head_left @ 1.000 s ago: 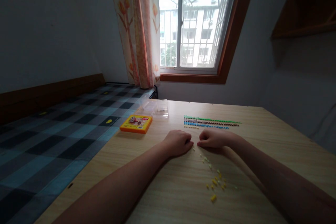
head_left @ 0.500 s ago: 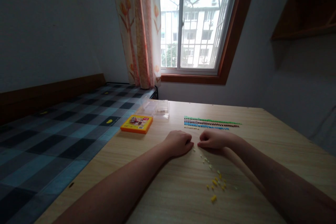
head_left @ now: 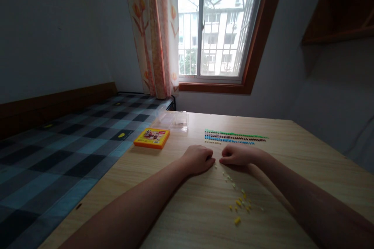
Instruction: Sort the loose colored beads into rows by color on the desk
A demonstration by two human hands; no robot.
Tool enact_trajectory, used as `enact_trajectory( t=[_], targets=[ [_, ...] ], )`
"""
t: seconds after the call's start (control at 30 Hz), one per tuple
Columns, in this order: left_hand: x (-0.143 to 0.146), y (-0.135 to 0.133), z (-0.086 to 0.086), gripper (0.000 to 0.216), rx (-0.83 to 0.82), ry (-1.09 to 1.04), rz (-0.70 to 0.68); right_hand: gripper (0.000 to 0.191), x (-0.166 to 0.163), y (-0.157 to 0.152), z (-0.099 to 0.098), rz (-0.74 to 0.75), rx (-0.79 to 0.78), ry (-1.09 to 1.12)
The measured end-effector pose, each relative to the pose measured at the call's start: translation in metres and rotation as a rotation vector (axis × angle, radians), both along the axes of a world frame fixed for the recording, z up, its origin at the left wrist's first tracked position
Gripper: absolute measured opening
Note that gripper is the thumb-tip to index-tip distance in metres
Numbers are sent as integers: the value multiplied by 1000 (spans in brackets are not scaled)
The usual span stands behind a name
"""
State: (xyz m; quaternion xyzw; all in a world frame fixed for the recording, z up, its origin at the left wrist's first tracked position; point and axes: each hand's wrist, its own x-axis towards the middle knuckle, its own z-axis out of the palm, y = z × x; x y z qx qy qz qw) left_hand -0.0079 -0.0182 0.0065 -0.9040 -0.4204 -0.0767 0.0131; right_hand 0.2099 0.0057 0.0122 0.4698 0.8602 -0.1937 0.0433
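My left hand point(head_left: 198, 159) rests curled on the wooden table point(head_left: 309, 159), its fingertips close to my right hand point(head_left: 238, 154), which is curled too. A narrow gap parts the two. Whatever their fingers pinch, if anything, is too small or hidden. Just beyond them lie rows of tiny pieces: a green row point(head_left: 233, 134), a brown row point(head_left: 236, 137), a blue row point(head_left: 230, 140) and a short pale row point(head_left: 212, 142). Nearer to me, small pale yellow pieces point(head_left: 233, 185) trail toward several bright yellow pieces point(head_left: 237, 221) scattered on the wood.
Left of my hands sits an orange-yellow box point(head_left: 152, 138) with a printed picture. Behind it stands a clear plastic case point(head_left: 177, 121). A bed with a checked cover point(head_left: 78, 161) adjoins the table's left edge. A window point(head_left: 216, 39) and curtain point(head_left: 159, 46) are beyond.
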Motion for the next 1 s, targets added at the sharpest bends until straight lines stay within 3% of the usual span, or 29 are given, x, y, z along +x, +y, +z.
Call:
enact_trajectory(
  t=[1.0],
  targets=[
    [0, 0, -1, 30, 24, 12, -8, 46, -7, -4, 0, -54, 75, -7]
  ],
)
